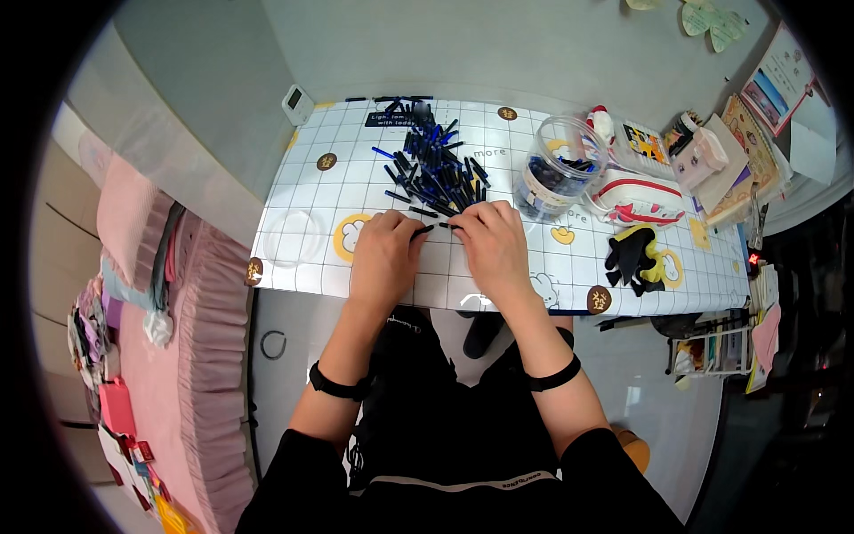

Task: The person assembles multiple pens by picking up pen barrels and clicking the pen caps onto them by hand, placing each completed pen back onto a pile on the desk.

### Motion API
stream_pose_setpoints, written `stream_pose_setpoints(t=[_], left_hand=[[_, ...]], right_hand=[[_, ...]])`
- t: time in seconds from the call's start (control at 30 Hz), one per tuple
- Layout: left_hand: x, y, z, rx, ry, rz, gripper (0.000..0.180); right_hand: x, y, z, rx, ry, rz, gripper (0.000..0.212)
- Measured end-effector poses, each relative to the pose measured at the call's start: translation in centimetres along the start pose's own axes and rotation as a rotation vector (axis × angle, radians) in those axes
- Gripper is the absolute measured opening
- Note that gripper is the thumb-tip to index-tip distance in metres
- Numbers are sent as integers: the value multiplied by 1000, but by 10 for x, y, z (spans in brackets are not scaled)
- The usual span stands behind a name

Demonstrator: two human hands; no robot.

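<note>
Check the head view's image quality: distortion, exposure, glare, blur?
Head view: black fisheye rim, table edges bowed; far right nearly black; pale reflection on the glossy floor; left hand and right hand clear, no obvious motion blur; dark pen parts merge in their pile.

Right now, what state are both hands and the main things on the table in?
Left hand: grip closed on a dark stick
Right hand: grip closed on another dark stick
Stick pile: loose, heaped
Clear jar: upright, open, partly filled
Clear round lid: off, lying flat
White-and-red pouch: looks closed
Black-and-yellow bundle: crumpled
</note>
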State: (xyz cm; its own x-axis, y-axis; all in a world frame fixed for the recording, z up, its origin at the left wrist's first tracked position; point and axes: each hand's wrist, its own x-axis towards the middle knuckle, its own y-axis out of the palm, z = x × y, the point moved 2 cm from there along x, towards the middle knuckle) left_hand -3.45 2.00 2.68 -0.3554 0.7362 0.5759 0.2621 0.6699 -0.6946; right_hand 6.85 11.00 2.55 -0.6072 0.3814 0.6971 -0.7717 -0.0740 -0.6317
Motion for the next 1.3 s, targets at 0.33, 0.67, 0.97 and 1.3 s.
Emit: stream_pose_setpoints(t=[0.33,0.67,0.97,1.3], left_hand=[[7,5,-12,-344,-216,-52,10],[5,28,-18,-1049,-407,-97,14],[7,3,0,-593,-232,46,14],[7,2,-1,-521,-93,26,15]], right_hand=[[2,-6,-4,338,143,-134,11],[4,-10,1,484,145,-223,16],[1,-6,-2,513,148,-40,15],[0,-8,-2,497,184,-15,15]])
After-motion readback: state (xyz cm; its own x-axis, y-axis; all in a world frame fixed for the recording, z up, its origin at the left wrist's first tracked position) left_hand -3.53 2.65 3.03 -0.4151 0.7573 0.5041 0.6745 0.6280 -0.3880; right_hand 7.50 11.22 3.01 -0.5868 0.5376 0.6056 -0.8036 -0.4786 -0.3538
